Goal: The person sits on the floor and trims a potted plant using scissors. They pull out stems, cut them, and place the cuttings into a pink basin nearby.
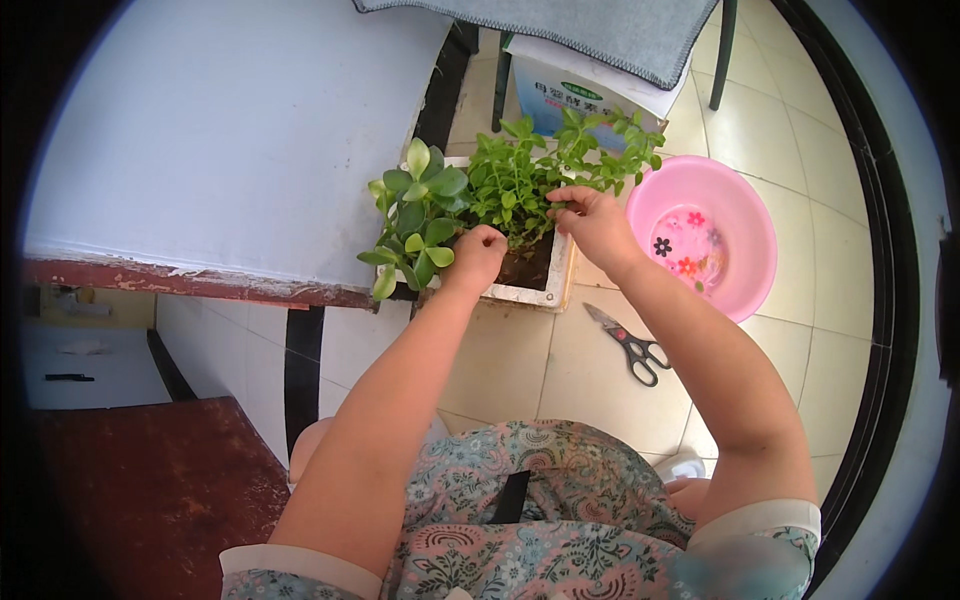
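A white rectangular planter (528, 296) stands on the tiled floor, with dark soil (522, 268) showing near its front. Small-leaved green plants (507, 185) fill its middle and back, and some sprigs lean out to the right. At the left grows a succulent (425, 213) with thick rounded leaves. My left hand (476, 258) is closed over the front of the planter, beside the succulent; its curled fingertips hide whatever they may hold. From the right, my right hand (598, 228) reaches over the planter's edge, its thumb and fingers pinching at the small-leaved plants.
A pink basin (752, 235) with flower prints stands right of the planter. Black-handled scissors (630, 345) lie on the floor near my right forearm. A white table (240, 130) borders the left. Behind the planter are a printed carton (560, 85) and a grey cloth-covered seat (600, 30).
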The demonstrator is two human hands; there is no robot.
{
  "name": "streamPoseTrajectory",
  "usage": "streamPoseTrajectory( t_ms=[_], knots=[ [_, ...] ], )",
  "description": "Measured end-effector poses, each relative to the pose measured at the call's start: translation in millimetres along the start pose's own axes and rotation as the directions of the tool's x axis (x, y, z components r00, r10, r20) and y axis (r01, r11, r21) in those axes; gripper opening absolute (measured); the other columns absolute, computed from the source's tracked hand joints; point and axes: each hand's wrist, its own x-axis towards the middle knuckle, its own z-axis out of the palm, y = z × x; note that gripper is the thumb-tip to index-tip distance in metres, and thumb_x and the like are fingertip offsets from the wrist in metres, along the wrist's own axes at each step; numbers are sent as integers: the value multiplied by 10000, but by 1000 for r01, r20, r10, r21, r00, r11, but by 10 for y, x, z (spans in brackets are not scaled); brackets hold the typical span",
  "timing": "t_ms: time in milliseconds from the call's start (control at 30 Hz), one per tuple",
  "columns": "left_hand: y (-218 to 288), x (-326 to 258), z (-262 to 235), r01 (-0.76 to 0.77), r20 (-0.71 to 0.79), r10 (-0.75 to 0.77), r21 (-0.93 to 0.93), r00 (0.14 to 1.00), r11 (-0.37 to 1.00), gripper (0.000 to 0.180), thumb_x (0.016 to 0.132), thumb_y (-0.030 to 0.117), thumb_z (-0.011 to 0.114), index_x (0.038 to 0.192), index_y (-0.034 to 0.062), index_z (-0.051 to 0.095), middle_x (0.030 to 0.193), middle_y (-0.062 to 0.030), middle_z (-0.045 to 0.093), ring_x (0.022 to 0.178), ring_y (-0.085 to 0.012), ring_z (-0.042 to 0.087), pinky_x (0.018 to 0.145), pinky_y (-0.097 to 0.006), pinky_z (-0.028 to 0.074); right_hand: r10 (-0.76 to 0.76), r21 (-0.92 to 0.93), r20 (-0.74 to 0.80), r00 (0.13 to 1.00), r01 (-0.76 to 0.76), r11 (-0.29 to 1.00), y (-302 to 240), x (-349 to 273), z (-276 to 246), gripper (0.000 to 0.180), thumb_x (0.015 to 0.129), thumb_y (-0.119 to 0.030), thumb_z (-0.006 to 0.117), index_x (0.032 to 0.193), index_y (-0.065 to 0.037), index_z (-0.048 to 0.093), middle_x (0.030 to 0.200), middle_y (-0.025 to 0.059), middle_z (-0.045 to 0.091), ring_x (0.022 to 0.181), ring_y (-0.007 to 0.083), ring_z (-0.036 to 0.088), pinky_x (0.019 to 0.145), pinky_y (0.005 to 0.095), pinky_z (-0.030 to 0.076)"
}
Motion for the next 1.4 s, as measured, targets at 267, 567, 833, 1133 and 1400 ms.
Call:
streamPoseTrajectory(
  t_ms=[267, 567, 833, 1133, 1400],
  knots=[
    [-109, -8, 18, -74, -57, 89, 233, 994, 970, 258, 927, 253, 504, 984, 19, 598, 845, -85, 666, 780, -157, 657, 739, -327, 485, -1, 35, 45, 999, -1, 999, 47, 40, -41, 299, 851, -65, 554, 1131, -18, 647, 905, 93, 703, 736, 125, 625, 704, 274, 503],
    [65, -107, 22, 32, -74, -12, 272, 997, 962, 277, 902, 342, 566, 998, 102, 667, 852, -56, 698, 761, -185, 667, 727, -344, 497, -9, 45, 53, 999, 6, 999, 35, 52, -30, 310, 853, -53, 550, 1148, -5, 636, 903, 81, 696, 718, 109, 596, 684, 259, 490],
    [201, -251, -19, -24, -70, 48, 306, 996, 952, 248, 888, 331, 587, 1016, 130, 656, 930, -72, 693, 851, -255, 651, 764, -372, 494, -12, 66, 56, 998, 8, 998, 108, 74, -41, 303, 859, -53, 550, 1145, 4, 632, 918, 84, 695, 717, 111, 589, 699, 256, 484],
    [192, -215, 20, 12, -145, 53, 415, 988, 910, 213, 924, 263, 524, 1024, 87, 591, 1037, -116, 656, 921, -309, 630, 801, -406, 492, 16, 72, 46, 999, -20, 997, 51, 59, -37, 298, 862, -24, 539, 1144, 10, 628, 922, 83, 688, 723, 112, 588, 701, 256, 482],
    [163, -275, 75, -26, -247, 99, 284, 964, 959, 173, 859, 290, 634, 983, 178, 680, 1004, 5, 672, 851, -215, 647, 736, -351, 500, 59, 101, 77, 995, -67, 993, -54, -1, -27, 288, 876, -8, 538, 1151, 24, 615, 946, 76, 678, 744, 100, 577, 719, 248, 478]
  ],
)
